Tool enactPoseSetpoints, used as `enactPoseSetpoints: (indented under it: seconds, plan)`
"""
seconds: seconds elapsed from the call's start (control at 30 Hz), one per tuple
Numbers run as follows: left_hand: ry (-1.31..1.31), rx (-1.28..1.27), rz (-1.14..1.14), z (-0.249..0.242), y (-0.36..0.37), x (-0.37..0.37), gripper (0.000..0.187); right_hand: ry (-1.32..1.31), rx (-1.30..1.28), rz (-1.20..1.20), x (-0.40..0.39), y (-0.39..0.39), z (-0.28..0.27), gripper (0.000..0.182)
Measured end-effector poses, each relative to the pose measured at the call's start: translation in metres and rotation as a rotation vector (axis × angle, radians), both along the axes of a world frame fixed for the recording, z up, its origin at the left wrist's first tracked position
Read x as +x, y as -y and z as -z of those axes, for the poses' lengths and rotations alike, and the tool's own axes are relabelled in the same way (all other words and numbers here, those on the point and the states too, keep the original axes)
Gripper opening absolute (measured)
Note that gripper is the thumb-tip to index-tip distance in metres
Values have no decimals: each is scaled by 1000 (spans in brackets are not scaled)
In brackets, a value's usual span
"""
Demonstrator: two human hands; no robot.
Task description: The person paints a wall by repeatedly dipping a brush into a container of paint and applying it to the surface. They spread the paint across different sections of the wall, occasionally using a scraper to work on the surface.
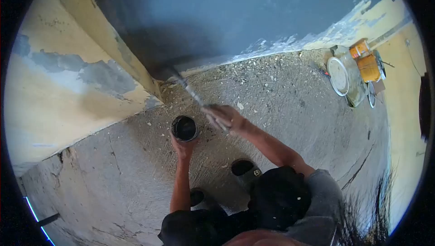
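My left hand (183,145) is wrapped round a small can of dark paint (185,128), its open top facing up. In my right hand (224,118) is a paintbrush (193,94), gripped by its long handle and slightly blurred. The dark brush head reaches the bottom corner where the dark grey-blue painted wall (217,17) meets a cream pillar (122,62). Around the brush, that corner of the wall lies in dark shadow.
Paint flakes litter the rough concrete floor (281,105) along the wall's foot. To the right stand a round white lid (338,76) and orange containers (369,68) against a yellow wall. Dark bristles (369,214) show at lower right. My shoes (244,169) are below the can.
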State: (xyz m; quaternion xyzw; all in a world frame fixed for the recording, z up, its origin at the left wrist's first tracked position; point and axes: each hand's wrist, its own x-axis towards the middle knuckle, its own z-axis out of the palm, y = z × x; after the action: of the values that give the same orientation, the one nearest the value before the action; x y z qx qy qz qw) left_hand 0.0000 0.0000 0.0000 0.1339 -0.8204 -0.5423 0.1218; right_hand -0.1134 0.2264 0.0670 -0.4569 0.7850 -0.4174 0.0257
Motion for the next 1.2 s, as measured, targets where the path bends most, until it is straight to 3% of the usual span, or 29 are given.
enactPoseSetpoints:
  seconds: [0.07, 0.13, 0.2, 0.23, 0.3, 0.33, 0.4, 0.43, 0.5, 0.53, 0.57, 0.63, 0.67, 0.73, 0.8, 0.87, 0.93, 1.07, 1.13, 1.2]
  plan:
    - [-27, -120, -41, 6, 1, 3, 87, 385, -340, -86, -9, -33, -16, 54]
    - [-38, -87, -39, 13, 2, -4, 86, 425, -297, 277, -13, -73, -22, 42]
    - [-24, -39, -41, 18, -1, -3, 86, -256, -258, 353, -31, -111, -26, 35]
    - [-45, -65, -37, 19, -1, -4, 86, -260, -259, 356, -29, -124, -36, 35]
    - [-69, -94, -36, 23, 0, -4, 86, -526, 1, 577, -24, -144, -54, 33]
    - [-79, -148, -37, 25, 2, -5, 87, -530, -4, 578, -21, -148, -54, 33]
    - [-95, -207, -36, 24, 3, -5, 87, -530, 27, 956, -9, -153, -51, 28]
    - [-88, -187, -28, 20, 2, -6, 87, -533, 19, 960, -6, -156, -49, 28]
    - [-86, -171, -18, 17, 3, -6, 87, -350, -265, 1250, -1, -158, -50, 27]
    - [-106, -165, -29, 19, 3, -5, 84, -245, -478, 1278, 0, -156, -53, 28]
    - [-126, -157, -39, 20, 3, -4, 81, -247, -483, 1281, -2, -152, -53, 28]
    - [-102, -124, -40, 8, -1, -2, 78, -256, -730, 1217, -10, -146, -48, 28]
    - [-69, -93, -43, 1, -3, -2, 75, -179, -695, 1208, -14, -140, -40, 28]
    - [-87, -105, -38, -6, -6, -1, 72, -337, -306, 986, -23, -123, -27, 29]
    - [-111, -116, -41, -8, -7, -3, 69, -425, -291, 821, -19, -69, -9, 40]
    - [-127, -131, -37, -8, -6, -2, 67, -33, -595, 468, 11, -26, -11, 49]
    - [-109, -112, -45, -8, -6, -2, 66, 398, -256, 247, 41, -25, -13, 44]
    - [-50, -96, -6, -2, 0, 0, 70, 214, -327, 244, 56, -23, -42, 40]
    - [-40, -55, 7, 4, 2, -1, 69, -69, -521, 581, 45, -35, -86, 42]
    - [-34, -12, 18, 8, 1, -1, 69, 51, -1001, 762, 31, -39, -117, 44]
